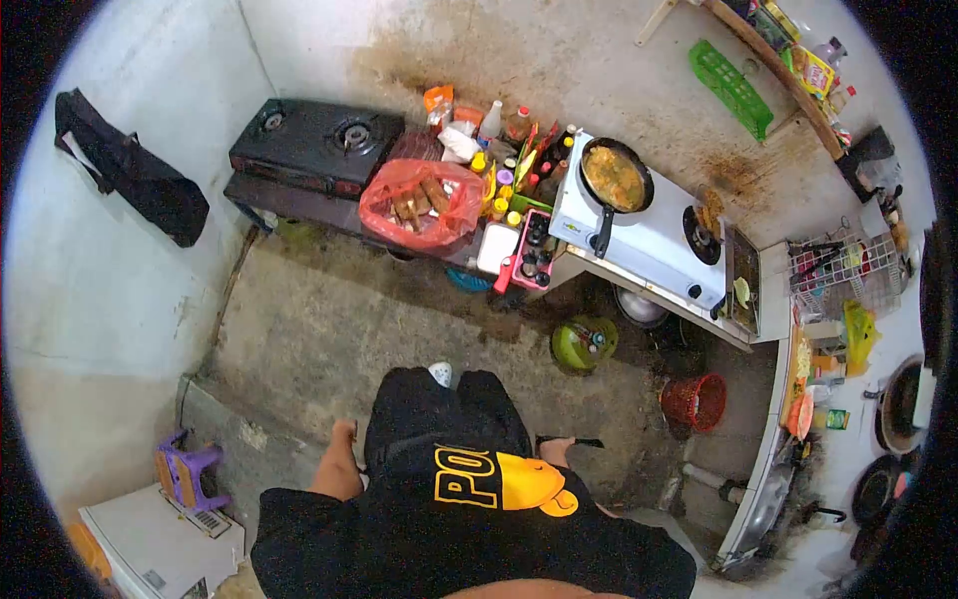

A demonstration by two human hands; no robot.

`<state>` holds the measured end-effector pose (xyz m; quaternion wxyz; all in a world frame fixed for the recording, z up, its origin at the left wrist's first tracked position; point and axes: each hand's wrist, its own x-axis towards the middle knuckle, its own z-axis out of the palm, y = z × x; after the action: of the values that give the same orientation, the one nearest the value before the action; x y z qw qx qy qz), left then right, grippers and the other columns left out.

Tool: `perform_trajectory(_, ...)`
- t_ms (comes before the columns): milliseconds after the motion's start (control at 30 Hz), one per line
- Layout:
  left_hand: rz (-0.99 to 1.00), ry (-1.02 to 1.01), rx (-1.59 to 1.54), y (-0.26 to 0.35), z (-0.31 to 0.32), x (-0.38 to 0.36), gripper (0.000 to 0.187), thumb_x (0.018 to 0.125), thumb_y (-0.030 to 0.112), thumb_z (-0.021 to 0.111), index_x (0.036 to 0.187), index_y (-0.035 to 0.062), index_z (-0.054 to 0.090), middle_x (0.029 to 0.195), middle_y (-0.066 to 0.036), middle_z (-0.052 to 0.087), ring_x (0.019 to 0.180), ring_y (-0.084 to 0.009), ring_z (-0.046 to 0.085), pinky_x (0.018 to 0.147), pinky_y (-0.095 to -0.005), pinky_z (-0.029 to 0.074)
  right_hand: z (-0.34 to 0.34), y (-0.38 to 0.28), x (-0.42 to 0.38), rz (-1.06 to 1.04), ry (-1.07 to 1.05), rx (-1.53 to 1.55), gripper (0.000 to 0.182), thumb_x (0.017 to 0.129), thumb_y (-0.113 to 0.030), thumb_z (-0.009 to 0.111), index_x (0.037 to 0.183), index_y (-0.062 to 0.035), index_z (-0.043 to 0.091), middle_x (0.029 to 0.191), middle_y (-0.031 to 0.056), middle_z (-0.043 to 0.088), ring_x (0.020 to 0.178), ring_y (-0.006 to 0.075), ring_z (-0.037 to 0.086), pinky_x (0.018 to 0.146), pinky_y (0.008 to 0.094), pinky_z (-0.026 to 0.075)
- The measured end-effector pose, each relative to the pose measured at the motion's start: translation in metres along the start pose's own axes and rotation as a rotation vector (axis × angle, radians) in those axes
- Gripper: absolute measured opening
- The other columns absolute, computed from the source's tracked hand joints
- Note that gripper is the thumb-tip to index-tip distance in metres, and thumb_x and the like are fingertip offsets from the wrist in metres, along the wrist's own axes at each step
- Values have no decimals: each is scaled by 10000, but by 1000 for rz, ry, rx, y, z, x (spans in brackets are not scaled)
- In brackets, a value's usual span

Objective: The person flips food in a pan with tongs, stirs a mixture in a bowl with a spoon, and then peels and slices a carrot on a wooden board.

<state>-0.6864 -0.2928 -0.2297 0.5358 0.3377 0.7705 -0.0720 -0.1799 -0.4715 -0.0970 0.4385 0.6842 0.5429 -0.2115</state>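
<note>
My left hand (344,435) hangs beside my black trousers, small in the view, and its fingers are not distinct. On the other side, my right hand (557,451) is closed on a thin dark utensil (584,442) that sticks out to the right, low over the floor; its kind I cannot tell. Ahead of me, a black frying pan (646,188) with orange-yellow food (613,180) in it sits on the left burner of a white gas stove (639,245). Its handle points toward me. Both hands are well apart from the stove.
A green gas cylinder (585,342) and a red basket (694,402) stand on the floor. Left of the stove are bottles, a red plastic bag (421,205) and a black stove (314,145). A counter (773,439) with pans runs along the right; a purple stool (190,474) is at left.
</note>
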Motion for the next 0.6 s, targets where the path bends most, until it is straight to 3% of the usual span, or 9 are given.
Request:
perform_trajectory(67,-161,-8,302,36,16,12,378,778,322,589,935,-18,639,975,-220,635,918,-332,622,738,-412,495,17,4,9,-47,-292,31,513,837,-451,437,1164,-71,544,1150,81,576,1073,305,524,1014,540,245)
perform_trajectory(100,-157,-11,297,44,23,14,378,778,322,589,935,-18,639,975,-220,635,918,-332,622,738,-412,495,14,5,19,-63,-425,55,623,830,-536,398,1228,-65,484,1203,92,537,1118,298,486,1038,501,233)
perform_trajectory(133,-93,27,319,54,27,17,404,795,334,559,940,-37,632,998,-233,624,938,-342,611,761,-410,489,15,5,20,-47,-449,90,613,831,-533,402,1215,-64,486,1187,92,536,1101,295,483,1023,497,238)
perform_trajectory(233,40,100,368,89,33,8,463,830,357,499,951,-74,616,1043,-258,601,979,-362,589,808,-407,479,13,16,17,70,-424,208,582,833,-525,416,1175,-59,492,1136,93,531,1050,287,476,978,487,250)
perform_trajectory(300,201,371,495,124,11,-39,446,824,338,495,965,-65,621,1011,-271,604,981,-375,584,796,-406,473,15,25,13,196,-400,316,563,835,-519,425,1148,-56,497,1102,93,528,1016,281,471,948,480,258)
perform_trajectory(400,166,258,431,154,6,-7,389,818,296,508,944,-48,637,967,-263,617,974,-365,590,792,-414,472,18,37,13,403,-330,513,536,838,-511,439,1107,-52,503,1051,93,524,964,272,463,903,470,271)
perform_trajectory(500,182,22,565,197,9,6,385,823,282,492,951,-52,636,979,-265,613,986,-361,587,809,-423,475,23,38,12,548,-269,708,511,840,-502,452,1067,-48,510,1000,94,519,913,264,456,858,460,283)
perform_trajectory(567,156,-13,620,216,25,0,404,830,293,482,960,-60,630,993,-269,607,983,-363,586,819,-423,475,33,34,4,605,-259,841,496,842,-496,462,1040,-45,515,967,94,516,879,258,451,828,453,291)
perform_trajectory(600,263,41,660,231,37,-6,403,832,293,479,955,-61,628,994,-272,605,972,-376,584,812,-427,474,38,32,1,628,-265,913,489,843,-494,466,1026,-43,517,950,94,514,862,255,448,813,450,295)
